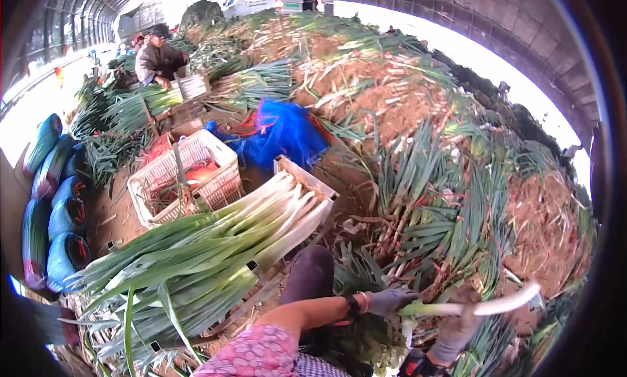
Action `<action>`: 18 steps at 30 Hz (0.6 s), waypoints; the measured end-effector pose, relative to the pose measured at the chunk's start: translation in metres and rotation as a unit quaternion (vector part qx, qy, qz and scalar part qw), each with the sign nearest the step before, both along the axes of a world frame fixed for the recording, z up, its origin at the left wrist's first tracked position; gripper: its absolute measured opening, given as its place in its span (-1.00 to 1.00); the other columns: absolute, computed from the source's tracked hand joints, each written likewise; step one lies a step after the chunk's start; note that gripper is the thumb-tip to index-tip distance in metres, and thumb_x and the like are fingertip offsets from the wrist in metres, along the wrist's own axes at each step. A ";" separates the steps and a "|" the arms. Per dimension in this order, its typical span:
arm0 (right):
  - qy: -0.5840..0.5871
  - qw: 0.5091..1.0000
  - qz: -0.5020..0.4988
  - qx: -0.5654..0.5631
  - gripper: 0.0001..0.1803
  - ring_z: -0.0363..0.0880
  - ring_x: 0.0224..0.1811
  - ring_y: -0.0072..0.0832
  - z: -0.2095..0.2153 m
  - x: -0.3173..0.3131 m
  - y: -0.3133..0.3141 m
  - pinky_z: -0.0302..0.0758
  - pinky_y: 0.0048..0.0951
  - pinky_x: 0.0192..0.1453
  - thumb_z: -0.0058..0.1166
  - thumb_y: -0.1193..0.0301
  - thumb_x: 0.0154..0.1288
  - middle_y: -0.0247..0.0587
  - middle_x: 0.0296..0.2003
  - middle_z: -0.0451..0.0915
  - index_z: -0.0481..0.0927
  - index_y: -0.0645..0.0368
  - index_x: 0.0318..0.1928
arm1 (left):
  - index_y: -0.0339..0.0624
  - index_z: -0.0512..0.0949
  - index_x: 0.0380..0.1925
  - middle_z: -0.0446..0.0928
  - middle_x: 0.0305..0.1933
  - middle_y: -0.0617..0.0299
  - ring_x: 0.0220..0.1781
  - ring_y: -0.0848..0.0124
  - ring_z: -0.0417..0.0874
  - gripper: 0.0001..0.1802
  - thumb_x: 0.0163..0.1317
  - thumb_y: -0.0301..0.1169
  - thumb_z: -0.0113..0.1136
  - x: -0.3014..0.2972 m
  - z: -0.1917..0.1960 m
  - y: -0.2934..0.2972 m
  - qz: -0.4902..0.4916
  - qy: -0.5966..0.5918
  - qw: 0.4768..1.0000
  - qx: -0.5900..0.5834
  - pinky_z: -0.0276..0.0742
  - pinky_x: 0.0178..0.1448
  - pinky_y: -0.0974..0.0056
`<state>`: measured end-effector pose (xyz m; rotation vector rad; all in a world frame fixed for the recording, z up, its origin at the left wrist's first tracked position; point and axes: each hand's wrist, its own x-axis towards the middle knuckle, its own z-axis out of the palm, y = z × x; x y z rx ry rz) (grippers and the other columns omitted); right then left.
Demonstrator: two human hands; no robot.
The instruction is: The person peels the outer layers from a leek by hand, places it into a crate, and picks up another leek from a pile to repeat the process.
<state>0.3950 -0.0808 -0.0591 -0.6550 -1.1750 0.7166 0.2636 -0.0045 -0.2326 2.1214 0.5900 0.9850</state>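
Observation:
A long green onion (507,302) with a white, slightly curved shank lies across my two gloved hands at the lower right. My right hand (455,331), in a soiled glove, is closed around its shank. At its green end, my left hand (390,301) in a grey glove is closed on it, though the fingertips are partly hidden. To the left of my arms, a big stack of trimmed green onions (215,246) rests on a low wooden rack (320,191), white ends toward the upper right and leaves spreading to the lower left.
A cream plastic crate (228,156) stands beyond the rack, beside blue netting (284,136). Several wrapped bundles (67,253) line the left side. Heaps of unsorted green onions (450,227) and soil cover the right. Another person (158,58) works at the far left.

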 end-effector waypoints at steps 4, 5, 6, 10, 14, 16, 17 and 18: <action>-0.030 0.980 0.124 0.155 -0.64 0.33 -0.07 -0.45 0.021 0.107 -0.009 0.20 -0.27 0.20 0.00 0.22 0.31 -0.19 -0.06 0.37 0.39 0.19 -0.02 | -0.20 0.37 0.12 0.49 -0.04 0.01 0.07 0.05 0.49 -0.21 -0.23 -0.35 0.44 0.010 0.036 0.011 0.007 0.004 1.000 -0.012 0.37 0.17 0.08; -0.032 0.967 0.152 0.202 -0.58 0.32 0.04 -0.42 0.023 0.138 -0.007 0.12 -0.22 0.32 -0.04 0.20 0.34 -0.16 0.05 0.33 0.34 0.21 0.06 | -0.21 0.40 0.07 0.51 -0.10 0.03 0.03 0.05 0.51 -0.26 -0.22 -0.35 0.44 0.003 0.056 0.016 0.066 -0.013 0.996 0.066 0.40 0.13 0.07; -0.010 0.972 0.125 0.197 -0.52 0.30 0.13 -0.37 0.024 0.153 -0.010 0.04 -0.17 0.41 -0.06 0.18 0.35 -0.13 0.16 0.28 0.29 0.22 0.15 | -0.21 0.42 0.05 0.51 -0.10 0.02 0.00 0.04 0.52 -0.29 -0.21 -0.35 0.43 -0.009 0.080 0.021 0.119 0.005 0.985 0.125 0.42 0.10 0.07; 0.252 0.958 0.034 0.133 -0.22 -0.09 0.50 -0.26 0.083 0.093 -0.003 -0.07 -0.21 0.55 -0.04 0.02 0.31 -0.06 0.42 0.06 0.08 0.19 0.39 | -0.13 0.44 0.09 0.52 -0.19 0.07 -0.12 0.09 0.53 -0.27 -0.22 -0.32 0.40 -0.110 0.208 0.010 0.314 0.072 0.891 0.321 0.40 0.05 0.05; 0.108 0.992 0.056 0.044 -0.25 0.21 0.38 -0.23 -0.002 0.111 0.042 0.08 -0.18 0.50 -0.13 0.03 0.36 -0.08 0.38 0.16 0.10 0.26 0.37 | -0.12 0.49 0.05 0.47 -0.34 0.16 -0.26 0.18 0.49 -0.37 -0.19 -0.47 0.31 -0.245 0.295 -0.065 0.469 0.319 0.714 0.410 0.36 -0.15 0.13; 0.231 0.956 0.159 -0.084 -0.43 0.38 0.24 -0.26 -0.045 0.105 0.049 0.36 -0.34 0.27 -0.30 0.27 0.46 -0.04 0.38 0.13 0.08 0.21 0.39 | -0.06 0.51 0.00 0.49 -0.33 0.14 -0.23 0.17 0.51 -0.35 -0.24 -0.36 0.42 -0.279 0.309 -0.109 0.549 0.412 0.648 0.330 0.38 -0.15 0.11; 0.273 0.935 0.187 -0.128 -0.48 0.43 0.19 -0.28 -0.065 0.099 0.054 0.46 -0.39 0.20 -0.35 0.35 0.49 -0.03 0.39 0.12 0.07 0.19 0.40 | -0.03 0.52 -0.02 0.50 -0.32 0.13 -0.23 0.16 0.52 -0.35 -0.26 -0.32 0.46 -0.294 0.308 -0.125 0.581 0.447 0.622 0.276 0.39 -0.16 0.10; 0.220 0.952 0.151 -0.152 -0.49 0.45 0.16 -0.31 -0.085 0.089 0.058 0.46 -0.38 0.18 -0.34 0.34 0.49 -0.07 0.35 0.19 0.11 0.19 0.38 | -0.02 0.52 -0.01 0.52 -0.36 0.13 -0.25 0.13 0.53 -0.32 -0.28 -0.28 0.47 -0.313 0.293 -0.130 0.592 0.490 0.600 0.224 0.41 -0.15 0.09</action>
